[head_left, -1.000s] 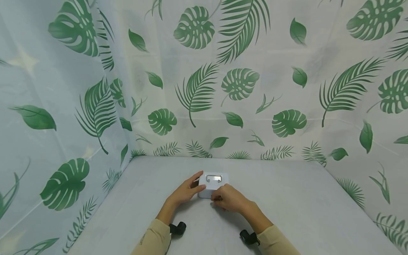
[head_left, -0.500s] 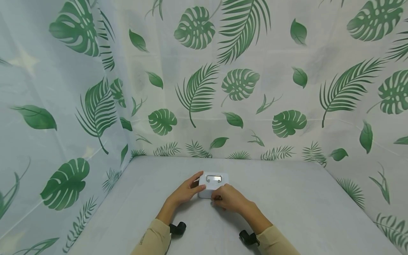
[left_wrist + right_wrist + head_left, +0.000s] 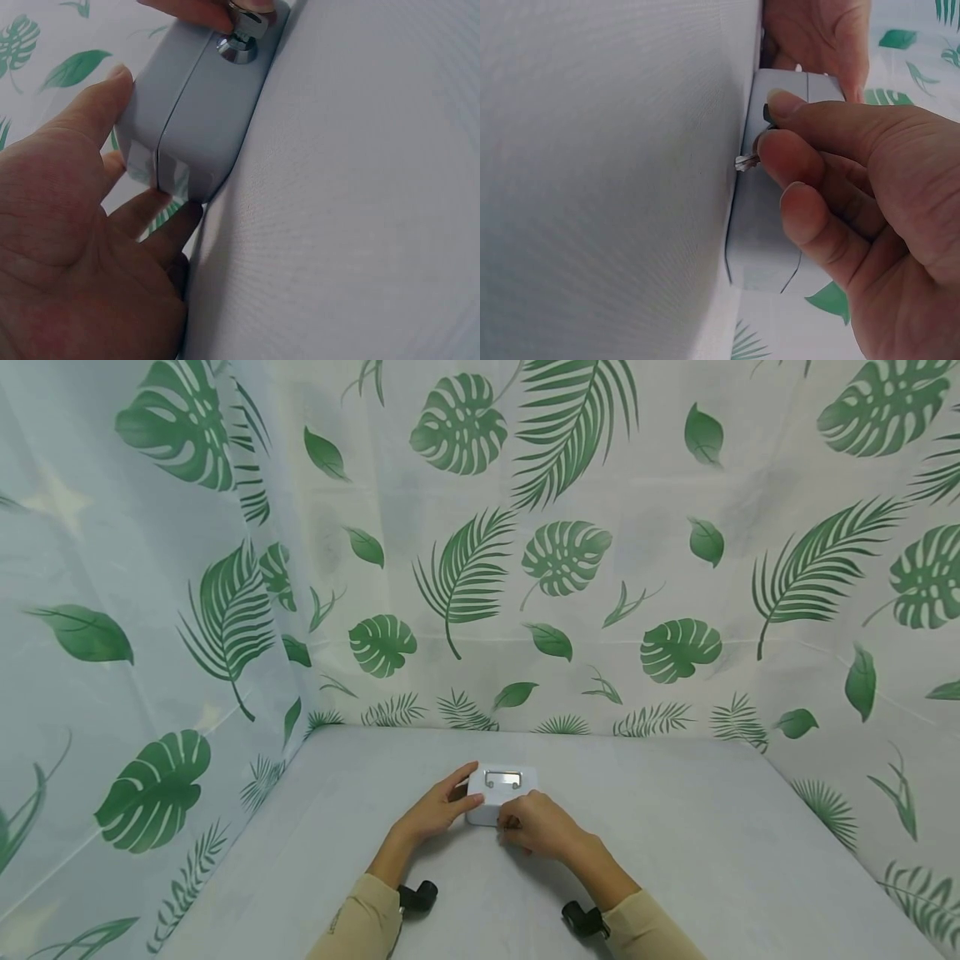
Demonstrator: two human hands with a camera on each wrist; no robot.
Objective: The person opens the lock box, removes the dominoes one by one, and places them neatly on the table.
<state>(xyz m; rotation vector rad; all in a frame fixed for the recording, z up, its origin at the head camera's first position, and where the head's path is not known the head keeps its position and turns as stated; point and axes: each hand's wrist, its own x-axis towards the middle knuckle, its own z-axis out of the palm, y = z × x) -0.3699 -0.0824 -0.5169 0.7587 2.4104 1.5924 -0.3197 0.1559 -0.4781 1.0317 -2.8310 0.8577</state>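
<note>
A small white cash box (image 3: pixel 501 795) lies on the white-covered table, lid down on its base, with a metal handle (image 3: pixel 503 775) on top. My left hand (image 3: pixel 435 812) holds its left end, thumb near the front corner of the lid and fingers along the side and back. At the front, my right hand (image 3: pixel 543 828) pinches a key (image 3: pixel 252 24) between thumb and index finger. The key stands at the round metal lock (image 3: pixel 237 51) in the box's front wall. In the right wrist view, a second metal key (image 3: pixel 745 162) pokes out below the fingers.
The white table cover (image 3: pixel 675 835) reaches back to a leaf-printed curtain (image 3: pixel 592 568) behind and at both sides. Black wrist cameras (image 3: pixel 420 897) sit at the cuffs of beige sleeves (image 3: pixel 360 920).
Both hands and the cash box stay in place. The right hand's fingers shift only very slightly at the lock.
</note>
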